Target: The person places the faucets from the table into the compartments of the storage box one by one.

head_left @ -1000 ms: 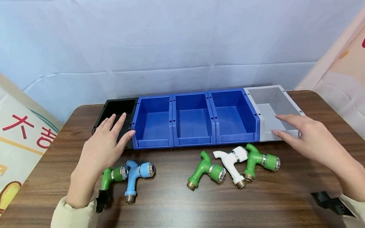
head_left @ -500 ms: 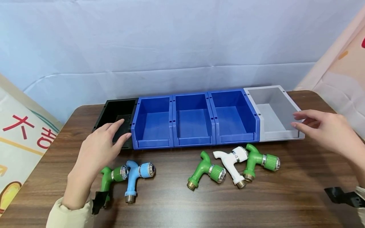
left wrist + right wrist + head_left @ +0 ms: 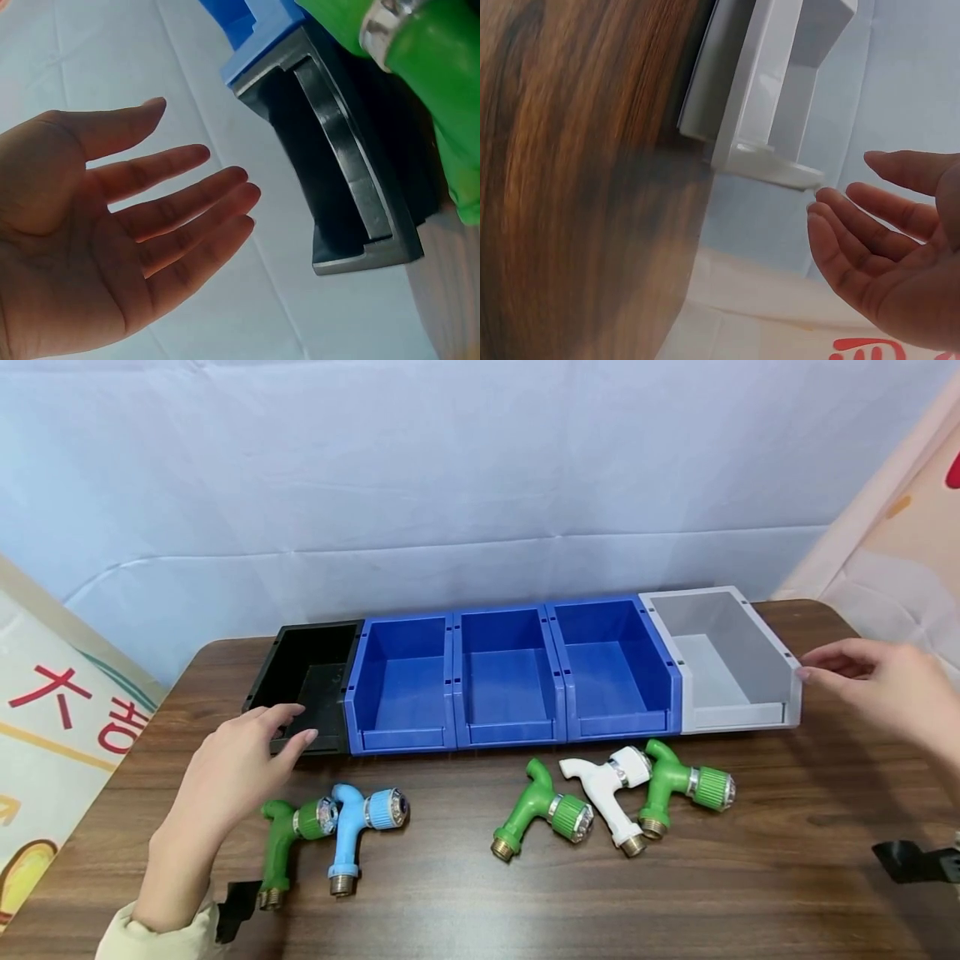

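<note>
My left hand [image 3: 232, 768] is held over the front corner of the black bin [image 3: 321, 625], with loosely bent fingers and nothing in them. In the left wrist view its fingers [image 3: 187, 184] point towards that bin, apart from it. My right hand [image 3: 892, 689] is at the right side of the light grey bin [image 3: 738, 717], thumb and fingertips by its outer wall, gripping nothing. Nearest the left hand lie a green tap [image 3: 279, 852] and a light blue tap [image 3: 347, 839]. Further right are a green tap [image 3: 534, 806], a white tap [image 3: 603, 785] and another green tap [image 3: 667, 781].
Three blue bins [image 3: 512, 731] stand side by side between the black and grey ones, open sides facing me. They line the back of the brown wooden table [image 3: 450, 893]. Behind hangs a pale cloth [image 3: 480, 468]. Black straps [image 3: 238, 906] hang by both wrists.
My right hand has moved right, from over the grey bin to beside its outer wall. My left hand has drawn back towards me from over the black bin. Taps and bins have stayed put.
</note>
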Available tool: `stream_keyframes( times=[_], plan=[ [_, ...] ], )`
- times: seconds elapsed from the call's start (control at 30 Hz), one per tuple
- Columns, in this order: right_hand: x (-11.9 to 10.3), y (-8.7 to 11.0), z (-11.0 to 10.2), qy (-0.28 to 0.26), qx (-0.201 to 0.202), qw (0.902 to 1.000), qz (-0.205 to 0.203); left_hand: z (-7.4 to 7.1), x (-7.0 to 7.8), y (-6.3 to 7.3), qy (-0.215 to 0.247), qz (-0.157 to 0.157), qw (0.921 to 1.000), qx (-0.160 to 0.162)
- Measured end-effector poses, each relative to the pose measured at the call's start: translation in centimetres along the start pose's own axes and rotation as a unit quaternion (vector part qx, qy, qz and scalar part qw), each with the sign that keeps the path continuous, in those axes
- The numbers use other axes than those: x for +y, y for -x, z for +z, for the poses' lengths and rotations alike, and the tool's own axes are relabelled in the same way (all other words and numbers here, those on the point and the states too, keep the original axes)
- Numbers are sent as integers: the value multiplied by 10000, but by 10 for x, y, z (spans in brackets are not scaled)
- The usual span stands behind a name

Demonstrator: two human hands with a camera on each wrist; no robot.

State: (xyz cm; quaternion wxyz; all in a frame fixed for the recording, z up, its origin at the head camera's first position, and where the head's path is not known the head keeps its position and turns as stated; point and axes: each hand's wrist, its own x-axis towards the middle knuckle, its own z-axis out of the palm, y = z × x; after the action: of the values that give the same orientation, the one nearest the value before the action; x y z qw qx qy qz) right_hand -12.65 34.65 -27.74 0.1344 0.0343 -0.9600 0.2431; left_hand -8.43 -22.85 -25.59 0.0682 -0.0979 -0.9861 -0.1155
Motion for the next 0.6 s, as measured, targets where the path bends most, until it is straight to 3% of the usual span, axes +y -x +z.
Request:
stream_keyframes(
  times=[0.27, 0.6],
  plan=[
    [11, -6, 1, -527, -554, 9967, 280, -1, -14, 6, 193, -179, 9993, -248],
    [59, -18, 17, -1277, -501, 9895, 449, 2, -31, 17, 361, -385, 9971, -543]
  ],
)
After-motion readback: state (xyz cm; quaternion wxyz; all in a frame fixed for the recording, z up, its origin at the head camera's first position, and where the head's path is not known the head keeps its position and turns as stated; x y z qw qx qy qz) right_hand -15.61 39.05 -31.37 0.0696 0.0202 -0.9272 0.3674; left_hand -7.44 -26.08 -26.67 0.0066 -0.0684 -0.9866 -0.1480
